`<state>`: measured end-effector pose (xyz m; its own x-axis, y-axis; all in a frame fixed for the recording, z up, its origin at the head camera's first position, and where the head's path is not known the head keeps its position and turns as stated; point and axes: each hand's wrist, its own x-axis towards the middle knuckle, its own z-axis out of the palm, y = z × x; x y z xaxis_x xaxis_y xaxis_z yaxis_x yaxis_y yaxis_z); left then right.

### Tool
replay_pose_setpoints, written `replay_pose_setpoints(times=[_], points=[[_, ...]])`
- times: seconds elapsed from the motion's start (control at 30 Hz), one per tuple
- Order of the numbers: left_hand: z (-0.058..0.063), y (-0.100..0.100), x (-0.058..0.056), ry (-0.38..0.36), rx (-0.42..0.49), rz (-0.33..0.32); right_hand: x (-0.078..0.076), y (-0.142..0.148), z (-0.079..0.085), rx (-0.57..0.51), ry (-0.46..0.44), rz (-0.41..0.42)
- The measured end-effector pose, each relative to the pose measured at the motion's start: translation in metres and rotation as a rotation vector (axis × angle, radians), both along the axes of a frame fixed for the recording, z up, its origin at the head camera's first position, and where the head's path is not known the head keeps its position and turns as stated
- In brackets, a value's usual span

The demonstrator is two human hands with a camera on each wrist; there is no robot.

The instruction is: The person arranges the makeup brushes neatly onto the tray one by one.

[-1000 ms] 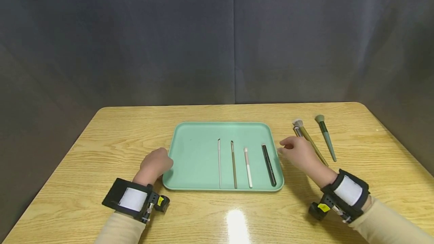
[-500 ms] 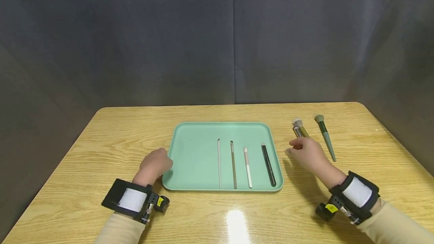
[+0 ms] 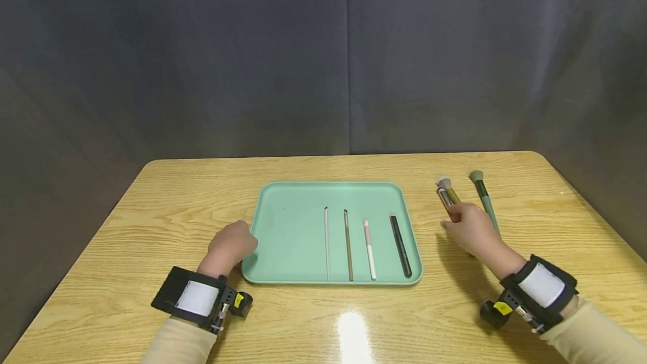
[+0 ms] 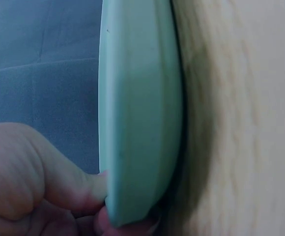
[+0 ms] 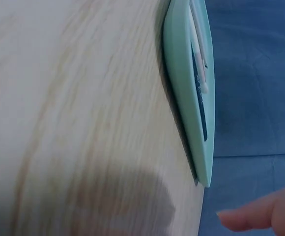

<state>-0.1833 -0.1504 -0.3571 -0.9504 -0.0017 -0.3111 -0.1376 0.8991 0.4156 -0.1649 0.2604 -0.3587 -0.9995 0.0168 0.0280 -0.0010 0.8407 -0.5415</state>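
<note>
The left hand (image 3: 232,243) pinches the near left rim of a mint-green tray (image 3: 283,283), thumb above and a fingertip below in the left wrist view. Over the brushes at the tray's right hovers the right hand (image 3: 475,232), its straight thumb (image 5: 248,216) apart from anything in the right wrist view. Close to its fingers lie a small makeup brush (image 3: 445,196) with a metallic ferrule and a gold-handled makeup brush (image 3: 451,191) with pale bristles. Their handles are partly hidden by the hand. A green makeup brush (image 3: 482,190) lies just beyond.
Side by side in the tray lie a thin white brush (image 3: 327,246), a thin brown brush (image 3: 349,249), a pink-and-white brush (image 3: 369,249) and a black-handled brush (image 3: 401,246). The wooden table (image 3: 177,201) ends at a dark curtain (image 3: 253,72).
The right hand has moved rightward from beside the tray's right edge to over the loose brushes, covering more of their handles. The left hand and the tray have stayed put.
</note>
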Motion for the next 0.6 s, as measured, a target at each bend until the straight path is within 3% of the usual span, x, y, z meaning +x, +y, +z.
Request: replay_pose_setpoints(times=[0.6], points=[[-0.001,0.0,-0.002,-0.003,0.008,0.003,-0.011,0.017,-0.008,0.154,-0.127,0.028]])
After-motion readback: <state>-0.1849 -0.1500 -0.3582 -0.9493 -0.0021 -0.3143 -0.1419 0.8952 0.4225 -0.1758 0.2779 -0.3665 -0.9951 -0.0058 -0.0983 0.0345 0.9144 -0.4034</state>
